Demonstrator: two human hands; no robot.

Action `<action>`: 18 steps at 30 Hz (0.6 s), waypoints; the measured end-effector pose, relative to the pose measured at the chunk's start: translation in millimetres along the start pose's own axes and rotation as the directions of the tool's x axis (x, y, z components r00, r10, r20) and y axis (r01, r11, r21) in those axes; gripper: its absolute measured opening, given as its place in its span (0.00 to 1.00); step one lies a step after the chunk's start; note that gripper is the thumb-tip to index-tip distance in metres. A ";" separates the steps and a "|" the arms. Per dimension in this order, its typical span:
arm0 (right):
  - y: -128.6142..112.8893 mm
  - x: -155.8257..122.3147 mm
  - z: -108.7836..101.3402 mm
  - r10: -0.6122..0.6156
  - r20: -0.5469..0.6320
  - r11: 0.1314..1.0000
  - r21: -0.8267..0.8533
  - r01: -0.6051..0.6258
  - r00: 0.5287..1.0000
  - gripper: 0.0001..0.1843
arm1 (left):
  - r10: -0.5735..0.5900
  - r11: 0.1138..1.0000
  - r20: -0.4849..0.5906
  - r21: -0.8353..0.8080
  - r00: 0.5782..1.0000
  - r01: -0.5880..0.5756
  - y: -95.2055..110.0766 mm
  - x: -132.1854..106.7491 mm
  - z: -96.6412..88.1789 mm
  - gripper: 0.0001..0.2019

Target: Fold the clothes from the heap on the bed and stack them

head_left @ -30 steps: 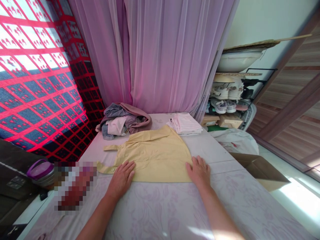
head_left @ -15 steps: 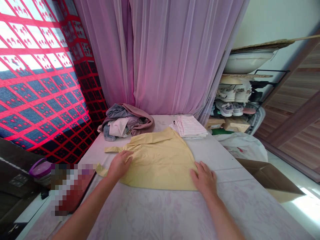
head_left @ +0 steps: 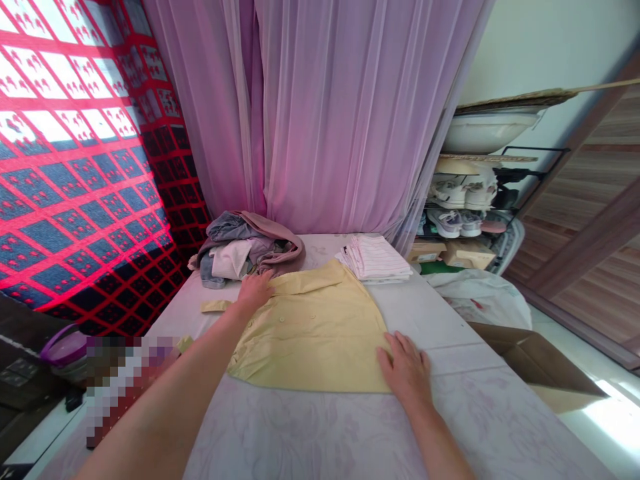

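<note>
Though smoothing looks largely done, the yellow buttoned fabric garment, spread on the pale floral-patterned sheet, has creases left at its left side, and the crumpled mauve-and-blue clothes pile beyond lies unfolded. The hands are apart: the right hand rests open on the right edge, while whether the left hand pinches the far left corner cannot be told. Compared with half a second ago, the left reaches farther.

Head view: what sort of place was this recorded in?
Probably a room in a home, perhaps a bedroom, though that part is uncertain. The signs are a long purple curtain, a yellow garment spread out near a heap of clothes, and shoes stored at the right.
</note>
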State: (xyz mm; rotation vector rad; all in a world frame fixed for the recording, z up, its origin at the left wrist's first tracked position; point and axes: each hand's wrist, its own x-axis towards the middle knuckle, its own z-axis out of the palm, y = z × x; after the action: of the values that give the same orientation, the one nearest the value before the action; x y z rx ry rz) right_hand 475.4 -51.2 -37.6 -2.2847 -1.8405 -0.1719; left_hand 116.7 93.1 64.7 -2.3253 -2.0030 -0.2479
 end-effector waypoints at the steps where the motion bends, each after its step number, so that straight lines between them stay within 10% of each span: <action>1: 0.1 0.0 0.5 0.001 -0.002 1.000 0.005 -0.001 1.000 0.25 | 0.012 1.000 0.012 -0.002 1.000 -0.012 1.6 0.7 -0.6 0.23; 11: -2.7 1.6 -1.7 -0.024 -0.219 0.988 0.144 0.057 0.975 0.22 | 0.448 0.892 -0.014 -0.057 0.894 -0.449 10.3 -58.1 4.2 0.15; 18: -8.7 33.9 -34.5 -0.096 -0.263 0.957 0.240 0.162 0.960 0.23 | 0.447 0.894 0.015 -0.050 0.894 -0.446 2.7 -84.0 20.4 0.14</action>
State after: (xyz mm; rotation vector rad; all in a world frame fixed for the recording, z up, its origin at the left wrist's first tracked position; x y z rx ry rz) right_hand 475.5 -25.1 4.0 -1.8755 -1.7667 -0.2136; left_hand 109.1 13.8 31.2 -2.7406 -1.4175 -0.2356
